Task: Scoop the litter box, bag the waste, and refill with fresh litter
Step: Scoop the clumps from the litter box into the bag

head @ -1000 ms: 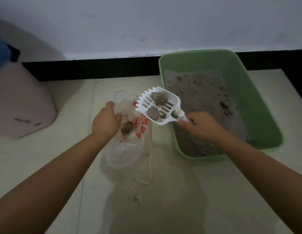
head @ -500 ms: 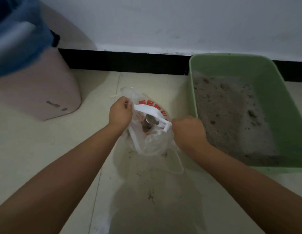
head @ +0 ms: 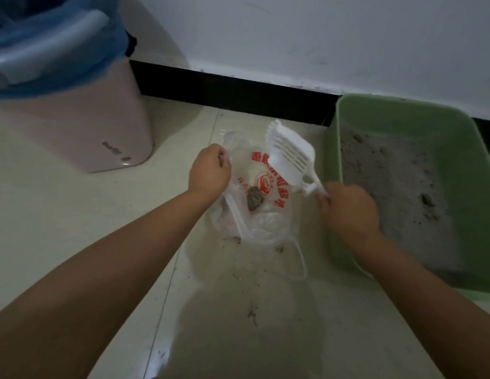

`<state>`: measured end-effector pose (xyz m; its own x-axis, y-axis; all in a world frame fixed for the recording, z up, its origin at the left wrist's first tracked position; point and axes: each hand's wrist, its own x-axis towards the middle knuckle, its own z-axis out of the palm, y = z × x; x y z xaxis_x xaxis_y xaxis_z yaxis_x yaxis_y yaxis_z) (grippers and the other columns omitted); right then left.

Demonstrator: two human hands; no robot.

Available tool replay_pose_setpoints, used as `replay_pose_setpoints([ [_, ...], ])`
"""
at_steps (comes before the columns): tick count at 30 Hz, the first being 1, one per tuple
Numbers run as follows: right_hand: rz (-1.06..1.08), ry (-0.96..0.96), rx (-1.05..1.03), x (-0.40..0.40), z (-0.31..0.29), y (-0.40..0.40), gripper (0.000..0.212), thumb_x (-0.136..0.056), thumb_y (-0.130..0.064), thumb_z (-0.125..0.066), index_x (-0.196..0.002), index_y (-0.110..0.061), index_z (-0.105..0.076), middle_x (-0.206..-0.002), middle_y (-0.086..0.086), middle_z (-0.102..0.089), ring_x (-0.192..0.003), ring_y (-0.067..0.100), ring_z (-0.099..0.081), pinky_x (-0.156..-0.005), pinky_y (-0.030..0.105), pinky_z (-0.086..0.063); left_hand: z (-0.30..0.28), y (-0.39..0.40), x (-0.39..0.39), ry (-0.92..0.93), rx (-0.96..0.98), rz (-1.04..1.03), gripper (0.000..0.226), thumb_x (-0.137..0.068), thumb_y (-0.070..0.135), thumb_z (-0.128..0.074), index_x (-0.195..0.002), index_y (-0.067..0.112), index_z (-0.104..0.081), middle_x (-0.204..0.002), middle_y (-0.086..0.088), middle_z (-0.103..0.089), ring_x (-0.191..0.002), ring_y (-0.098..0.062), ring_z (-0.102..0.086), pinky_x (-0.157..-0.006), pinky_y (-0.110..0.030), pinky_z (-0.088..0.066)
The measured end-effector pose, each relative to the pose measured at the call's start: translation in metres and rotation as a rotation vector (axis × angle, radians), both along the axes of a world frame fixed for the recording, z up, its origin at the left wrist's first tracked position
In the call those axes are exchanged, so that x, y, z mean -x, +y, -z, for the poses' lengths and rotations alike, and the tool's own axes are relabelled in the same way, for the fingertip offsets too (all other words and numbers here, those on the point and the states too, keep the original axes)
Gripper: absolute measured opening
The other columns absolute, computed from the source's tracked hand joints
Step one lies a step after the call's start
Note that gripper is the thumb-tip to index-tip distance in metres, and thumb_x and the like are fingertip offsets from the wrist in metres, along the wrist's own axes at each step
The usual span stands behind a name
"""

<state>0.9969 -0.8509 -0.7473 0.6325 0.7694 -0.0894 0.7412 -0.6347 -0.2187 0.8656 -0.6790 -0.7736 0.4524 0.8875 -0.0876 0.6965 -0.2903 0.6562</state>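
A clear plastic bag (head: 265, 222) with red print lies on the floor tiles, a grey waste clump (head: 254, 201) showing inside it. My left hand (head: 209, 170) pinches the bag's left rim and holds it up. My right hand (head: 347, 212) grips the handle of a white slotted scoop (head: 291, 157), which is raised above the bag's right side with nothing in it. The green litter box (head: 473, 170) stands to the right, holding grey litter (head: 394, 192) with a few dark clumps.
A pink bin (head: 82, 127) with a blue liner stands at the left against the white wall. A black skirting strip (head: 232, 91) runs along the wall's foot. Litter crumbs (head: 252, 313) are scattered on the cream floor below the bag.
The scoop held two clumps over the bag, then tipped into the bag, and now is lifted out with nothing in it. My view has shifted left, showing more of the bin.
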Motion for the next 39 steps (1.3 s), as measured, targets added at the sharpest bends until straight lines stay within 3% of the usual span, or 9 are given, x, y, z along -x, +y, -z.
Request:
replay_pose_setpoints([
  [3, 0.101, 0.127, -0.114, -0.020, -0.009, -0.016, 0.037, -0.093, -0.021, -0.049, -0.058, -0.012, -0.049, -0.054, 0.005, -0.044, -0.055, 0.021, -0.042, -0.047, 0.027, -0.026, -0.004, -0.009, -0.004, 0.070, -0.176, 0.081, 0.035, -0.093, 0.011, -0.046, -0.127, 0.004, -0.048, -0.127, -0.015, -0.048, -0.116, -0.026, -0.046, -0.094, -0.028, -0.037],
  [6, 0.196, 0.135, -0.127, -0.038, -0.028, -0.038, 0.045, -0.093, -0.022, -0.050, -0.051, -0.010, -0.038, -0.047, 0.000, -0.032, -0.046, 0.015, -0.032, -0.045, 0.027, -0.019, -0.004, -0.022, -0.011, 0.071, -0.397, 0.223, 0.035, -0.089, 0.010, -0.052, -0.123, 0.003, -0.054, -0.125, -0.016, -0.050, -0.119, -0.031, -0.043, -0.099, -0.035, -0.035],
  [11, 0.295, 0.148, 0.113, -0.075, -0.050, -0.087, 0.040, -0.092, -0.030, -0.050, -0.075, 0.004, -0.060, -0.073, 0.025, -0.064, -0.066, 0.035, -0.059, -0.059, 0.034, -0.045, 0.002, -0.060, -0.043, -0.151, -0.436, 0.749, 0.034, -0.077, 0.014, -0.038, -0.081, -0.004, -0.067, -0.083, -0.019, -0.065, -0.075, -0.035, -0.064, -0.062, -0.035, -0.054],
  [14, 0.332, 0.148, 0.329, -0.091, -0.057, -0.117, 0.038, -0.092, -0.035, -0.050, -0.078, -0.001, -0.059, -0.073, 0.018, -0.058, -0.064, 0.027, -0.051, -0.052, 0.026, -0.036, 0.007, -0.087, -0.067, -0.225, -0.467, 0.930, 0.031, -0.078, 0.014, -0.040, -0.075, -0.003, -0.066, -0.075, -0.018, -0.064, -0.074, -0.027, -0.057, -0.061, -0.029, -0.049],
  [20, 0.237, 0.211, 0.671, -0.100, -0.052, -0.154, 0.039, -0.093, -0.037, -0.048, -0.065, -0.011, -0.048, -0.065, 0.007, -0.049, -0.054, 0.014, -0.042, -0.048, 0.021, -0.028, 0.022, -0.118, -0.090, -0.340, -0.492, 1.073, 0.027, -0.081, 0.015, -0.044, -0.068, -0.002, -0.061, -0.073, -0.018, -0.061, -0.077, -0.021, -0.041, -0.070, -0.028, -0.036],
  [27, 0.177, 0.286, 0.588, -0.107, 0.000, -0.147, 0.042, -0.095, -0.036, -0.044, -0.057, -0.018, -0.036, -0.058, -0.003, -0.034, -0.051, 0.009, -0.033, -0.047, 0.022, -0.026, 0.048, -0.136, -0.099, -0.358, -0.560, 1.046, 0.027, -0.078, 0.014, -0.041, -0.056, 0.004, -0.054, -0.057, -0.012, -0.049, -0.068, -0.021, -0.034, -0.089, -0.034, -0.034],
  [30, 0.200, 0.324, 0.506, -0.112, 0.015, -0.135, 0.031, -0.095, -0.035, -0.044, -0.072, -0.014, -0.047, -0.065, -0.001, -0.043, -0.062, 0.017, -0.045, -0.055, 0.027, -0.034, 0.050, -0.136, -0.104, -0.366, -0.589, 1.037, 0.026, -0.075, 0.015, -0.039, -0.057, 0.004, -0.055, -0.057, -0.013, -0.049, -0.068, -0.022, -0.032, -0.089, -0.035, -0.033],
  [34, 0.222, 0.379, 0.390, -0.111, 0.039, -0.114, 0.036, -0.097, -0.033, -0.041, -0.108, -0.002, -0.058, -0.108, 0.017, -0.062, -0.087, 0.026, -0.053, -0.072, 0.029, -0.037, 0.056, -0.134, -0.106, -0.373, -0.623, 1.029, 0.027, -0.074, 0.016, -0.038, -0.059, 0.003, -0.056, -0.058, -0.013, -0.049, -0.070, -0.023, -0.033, -0.090, -0.036, -0.033],
  [39, 0.210, 0.378, 0.257, -0.112, 0.054, -0.102, 0.039, -0.098, -0.032, -0.039, -0.110, 0.001, -0.056, -0.109, 0.020, -0.062, -0.099, 0.030, -0.057, -0.071, 0.029, -0.035, 0.061, -0.134, -0.106, -0.432, -0.643, 1.054, 0.004, -0.074, 0.018, -0.037, -0.074, 0.014, -0.038, -0.060, -0.011, -0.048, -0.072, -0.022, -0.034, -0.093, -0.037, -0.031],
])
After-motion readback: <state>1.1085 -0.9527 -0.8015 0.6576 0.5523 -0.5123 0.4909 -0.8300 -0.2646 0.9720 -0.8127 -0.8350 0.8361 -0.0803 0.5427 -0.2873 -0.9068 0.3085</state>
